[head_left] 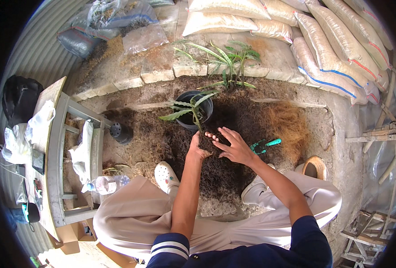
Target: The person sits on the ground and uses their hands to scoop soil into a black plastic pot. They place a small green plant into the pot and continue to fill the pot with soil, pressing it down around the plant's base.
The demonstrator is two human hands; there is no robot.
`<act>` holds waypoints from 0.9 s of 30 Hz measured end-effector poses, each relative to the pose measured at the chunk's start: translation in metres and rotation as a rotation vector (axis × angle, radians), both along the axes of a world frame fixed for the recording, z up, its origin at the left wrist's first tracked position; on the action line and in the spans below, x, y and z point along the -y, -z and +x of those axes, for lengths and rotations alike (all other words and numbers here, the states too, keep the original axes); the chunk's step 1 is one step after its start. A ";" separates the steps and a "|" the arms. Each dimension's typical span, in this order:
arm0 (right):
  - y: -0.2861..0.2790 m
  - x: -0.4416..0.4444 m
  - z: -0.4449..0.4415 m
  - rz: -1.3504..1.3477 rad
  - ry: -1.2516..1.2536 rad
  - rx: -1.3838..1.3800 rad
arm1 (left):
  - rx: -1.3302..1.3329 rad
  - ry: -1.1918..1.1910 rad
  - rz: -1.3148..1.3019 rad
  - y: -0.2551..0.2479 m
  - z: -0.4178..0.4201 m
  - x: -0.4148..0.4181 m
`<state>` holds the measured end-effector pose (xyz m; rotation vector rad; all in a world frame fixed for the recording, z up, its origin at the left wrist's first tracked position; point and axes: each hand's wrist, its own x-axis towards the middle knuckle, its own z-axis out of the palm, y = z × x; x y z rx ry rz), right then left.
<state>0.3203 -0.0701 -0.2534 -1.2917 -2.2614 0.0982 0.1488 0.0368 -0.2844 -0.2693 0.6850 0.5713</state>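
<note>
My left hand (198, 146) grips the dark root ball of a young leafy plant (194, 110), whose stem rises from the soil. Its long green leaves spread over a black plastic pot (206, 106) just beyond. To the right of the roots, my right hand (232, 146) has its fingers apart; whether the fingertips touch the soil is hard to tell. Beneath both hands lies a heap of dark soil mix (214, 177). A teal hand trowel (266, 145) rests on it, right of my right hand.
A small black pot (121, 133) lies at left, near a grey-framed table (60, 160). Close to my left knee is a plastic bottle (112, 183). Brown coconut fibre (286, 124) is piled at right. More plants (233, 63) grow by the kerb, below stacked sacks (224, 22).
</note>
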 end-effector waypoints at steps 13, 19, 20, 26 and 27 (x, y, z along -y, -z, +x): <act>0.001 -0.023 -0.018 0.079 -0.001 -0.064 | -0.054 0.014 0.055 -0.009 0.002 0.006; 0.002 -0.029 -0.033 -0.062 0.058 -0.226 | 0.176 0.032 0.163 0.056 -0.021 -0.009; 0.004 -0.024 -0.025 -0.101 0.106 -0.230 | 0.036 0.077 0.144 0.041 -0.006 -0.004; -0.022 -0.021 -0.027 -0.190 0.116 -0.046 | -0.126 0.174 0.209 -0.005 0.002 0.008; -0.025 -0.020 -0.028 -0.161 0.095 0.082 | -0.145 0.153 0.256 -0.014 0.001 0.012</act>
